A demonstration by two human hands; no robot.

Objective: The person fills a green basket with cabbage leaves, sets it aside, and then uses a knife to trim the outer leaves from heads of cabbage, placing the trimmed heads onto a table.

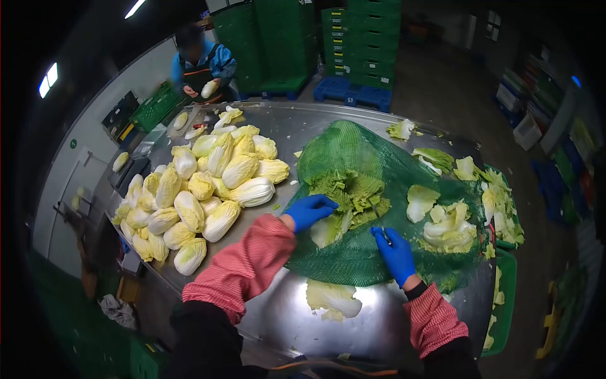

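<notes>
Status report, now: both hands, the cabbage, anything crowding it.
Left hand on the cabbage atop green net. Right hand grips a knife. Loose leaves right; trimmed cabbage pile left.

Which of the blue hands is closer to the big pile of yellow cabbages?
Left. The left hand is just beside the cabbage pile, on the green net. The right hand is farther away, holding a knife.

Blue gloves on both hands, left hand (310, 210), right hand (396, 254), pink-red textured sleeves, perhaps black cuffs beneath
</notes>
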